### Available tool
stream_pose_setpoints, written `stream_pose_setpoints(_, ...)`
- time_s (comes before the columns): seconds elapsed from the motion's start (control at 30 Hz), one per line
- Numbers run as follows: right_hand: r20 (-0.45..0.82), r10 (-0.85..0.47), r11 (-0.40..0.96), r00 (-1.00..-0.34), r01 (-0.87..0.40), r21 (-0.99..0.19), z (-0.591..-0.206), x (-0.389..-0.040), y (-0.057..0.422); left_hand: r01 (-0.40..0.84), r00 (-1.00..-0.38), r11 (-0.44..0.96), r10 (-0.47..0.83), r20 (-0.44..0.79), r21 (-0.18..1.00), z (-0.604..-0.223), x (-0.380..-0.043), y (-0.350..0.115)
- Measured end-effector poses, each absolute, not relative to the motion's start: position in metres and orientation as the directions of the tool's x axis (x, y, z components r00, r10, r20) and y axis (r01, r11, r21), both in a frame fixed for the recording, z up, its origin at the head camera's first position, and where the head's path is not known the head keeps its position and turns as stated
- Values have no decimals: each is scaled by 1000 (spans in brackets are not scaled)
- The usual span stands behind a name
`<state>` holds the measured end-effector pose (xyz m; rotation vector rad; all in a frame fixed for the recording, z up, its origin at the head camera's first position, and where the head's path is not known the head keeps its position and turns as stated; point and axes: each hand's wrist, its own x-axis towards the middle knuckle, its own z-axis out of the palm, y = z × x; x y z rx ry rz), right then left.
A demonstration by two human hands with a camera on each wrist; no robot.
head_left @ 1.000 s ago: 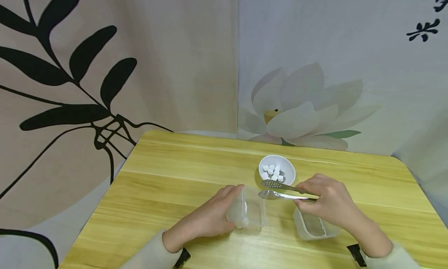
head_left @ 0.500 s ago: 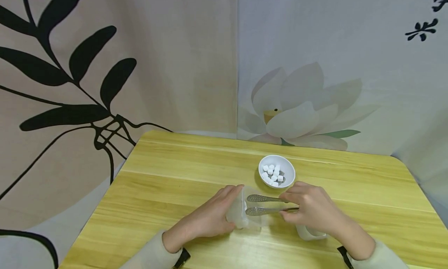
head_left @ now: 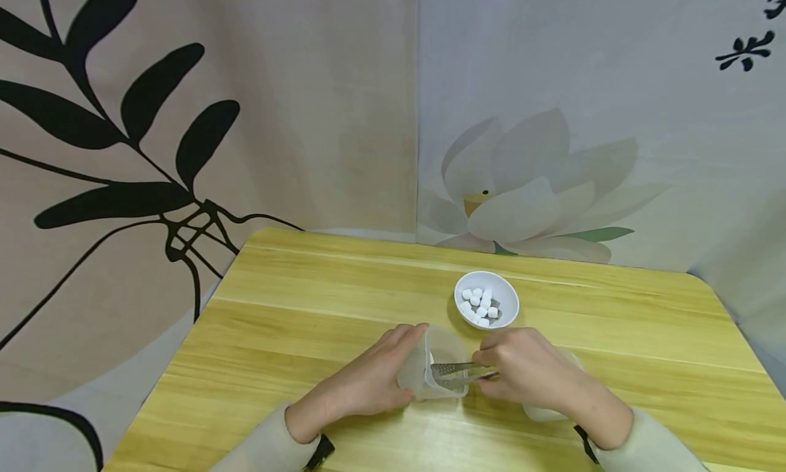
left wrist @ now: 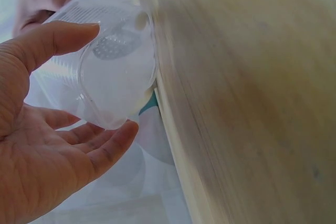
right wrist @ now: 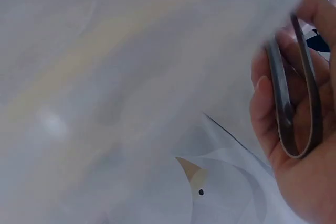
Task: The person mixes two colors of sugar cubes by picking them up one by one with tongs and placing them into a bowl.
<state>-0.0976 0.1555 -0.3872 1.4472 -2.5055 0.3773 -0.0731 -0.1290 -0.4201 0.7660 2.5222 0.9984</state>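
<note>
My left hand (head_left: 371, 376) holds a clear plastic container (head_left: 447, 341) tipped on its side, its mouth facing right. In the left wrist view the thumb lies on one side of the container (left wrist: 118, 85) and the fingers on the other. A perforated tong head (left wrist: 116, 44) shows through its wall. My right hand (head_left: 540, 373) grips metal tongs (head_left: 453, 368), whose tips reach into the mouth. The bent end of the tongs (right wrist: 294, 148) rests by the palm in the right wrist view. Whether the tips pinch anything I cannot tell.
Behind my hands stands a white bowl (head_left: 511, 301) with several small white cubes (head_left: 487, 296). A second clear container (head_left: 543, 413) sits partly hidden beneath my right hand. The wooden table (head_left: 331, 281) ends at a patterned curtain (head_left: 344, 117).
My right hand has moved left and toward me, taking the tongs from beside the bowl into the container's mouth. The tong arms are closer together. My left hand has kept its place.
</note>
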Motion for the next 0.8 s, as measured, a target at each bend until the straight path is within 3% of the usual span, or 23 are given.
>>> stream_pose_setpoints(0.3, 298, -829, 467, -474, -879, -98, -384, -98, 153, 361, -805, 613, 585, -97, 703, -419, -73, -130)
stream_pose_setpoints(0.63, 436, -760, 478, -482, -869, -127, -385, -103, 170, 374, -802, 615, 590, -90, 694, -419, -73, -128)
stream_pose_setpoints(0.8, 515, -687, 487, -512, -851, -196, -384, -106, 181, 383, -802, 619, 591, -84, 686, -419, -73, -129)
